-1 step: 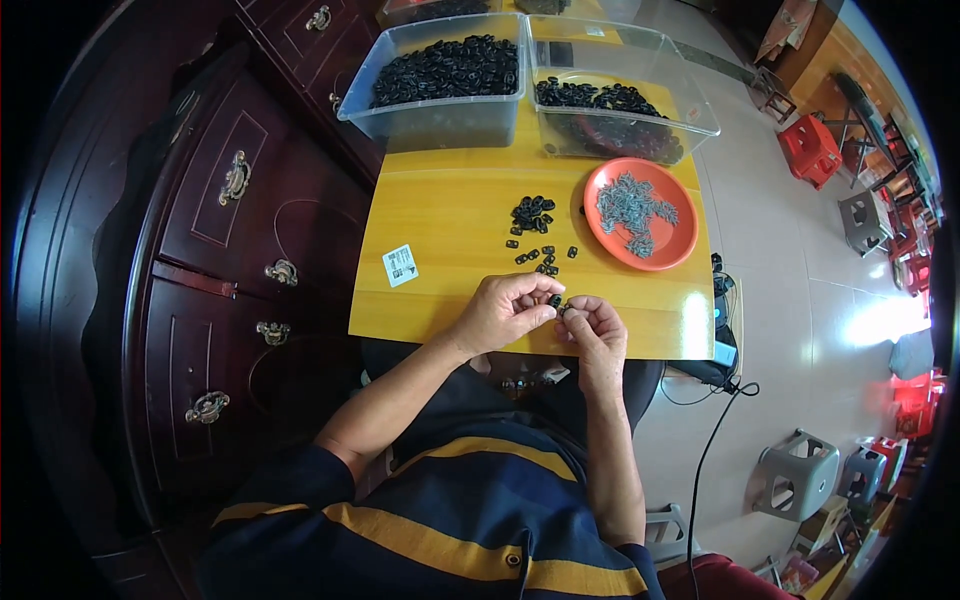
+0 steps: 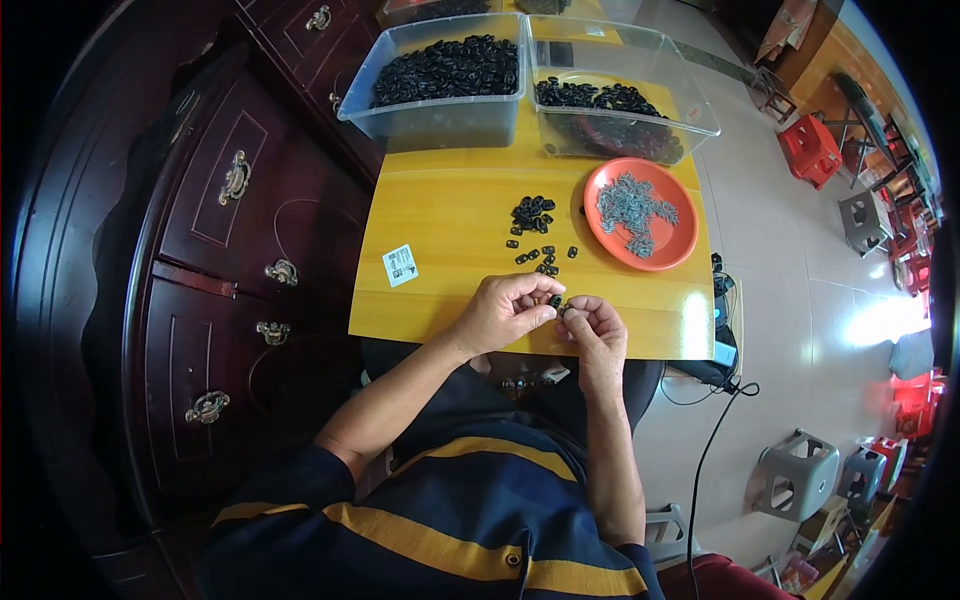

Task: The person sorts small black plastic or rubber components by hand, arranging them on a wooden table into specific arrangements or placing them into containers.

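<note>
Close to the table's near edge, my left hand (image 2: 508, 312) pinches a small black plastic piece (image 2: 555, 300) between thumb and fingers. Right beside it, my right hand (image 2: 595, 330) is closed, thumb against fingertips, at the same spot; whatever it grips is too small to make out. Just beyond my hands lie several loose black pieces (image 2: 534, 256), and past them a small pile of the same kind (image 2: 531, 214). An orange-red plate (image 2: 681, 248) to the right holds a heap of small grey metal pieces (image 2: 628, 208).
Two clear plastic bins with black pieces stand at the back: a fuller left bin (image 2: 437, 128) and a right bin (image 2: 690, 128). A white label (image 2: 399, 265) lies on the yellow table (image 2: 440, 200). Dark wooden drawers (image 2: 235, 190) flank the left; a black cable (image 2: 707, 440) hangs right.
</note>
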The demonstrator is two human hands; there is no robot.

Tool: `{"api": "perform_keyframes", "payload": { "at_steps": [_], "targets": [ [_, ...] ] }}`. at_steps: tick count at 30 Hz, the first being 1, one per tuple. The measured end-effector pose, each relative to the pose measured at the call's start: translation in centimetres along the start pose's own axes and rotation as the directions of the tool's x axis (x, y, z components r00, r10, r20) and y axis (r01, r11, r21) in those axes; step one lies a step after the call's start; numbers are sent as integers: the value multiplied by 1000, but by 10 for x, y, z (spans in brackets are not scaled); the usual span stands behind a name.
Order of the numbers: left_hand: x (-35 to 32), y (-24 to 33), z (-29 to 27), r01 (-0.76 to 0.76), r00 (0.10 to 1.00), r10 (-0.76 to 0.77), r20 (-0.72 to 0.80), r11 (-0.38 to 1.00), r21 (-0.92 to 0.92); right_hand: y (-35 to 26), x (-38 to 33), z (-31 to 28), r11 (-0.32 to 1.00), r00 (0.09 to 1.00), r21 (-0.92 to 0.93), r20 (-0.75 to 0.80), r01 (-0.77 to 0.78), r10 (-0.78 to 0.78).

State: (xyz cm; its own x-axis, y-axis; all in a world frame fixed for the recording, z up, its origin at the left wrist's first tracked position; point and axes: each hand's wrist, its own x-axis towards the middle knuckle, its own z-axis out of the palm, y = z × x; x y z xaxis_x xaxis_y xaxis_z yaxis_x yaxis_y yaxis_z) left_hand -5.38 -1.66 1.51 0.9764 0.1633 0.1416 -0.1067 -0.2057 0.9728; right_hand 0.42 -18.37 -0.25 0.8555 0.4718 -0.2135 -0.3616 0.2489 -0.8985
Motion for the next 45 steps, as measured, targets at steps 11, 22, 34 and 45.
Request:
{"api": "perform_keyframes", "payload": {
  "at_steps": [11,22,34,45],
  "targets": [
    [3,1,-3,7,998,-10,60,999,48,3,-1,2,1000,999,10,28,-20,20],
    [12,26,-13,-82,981,17,193,939,333,4,2,-4,983,978,36,110,-180,175],
    [9,17,4,-281,956,279,95,763,583,9,2,2,944,982,273,65,-186,175],
    [12,19,1,-282,957,271,106,773,568,8,7,5,960,988,231,47,-156,149]
  ]
}}
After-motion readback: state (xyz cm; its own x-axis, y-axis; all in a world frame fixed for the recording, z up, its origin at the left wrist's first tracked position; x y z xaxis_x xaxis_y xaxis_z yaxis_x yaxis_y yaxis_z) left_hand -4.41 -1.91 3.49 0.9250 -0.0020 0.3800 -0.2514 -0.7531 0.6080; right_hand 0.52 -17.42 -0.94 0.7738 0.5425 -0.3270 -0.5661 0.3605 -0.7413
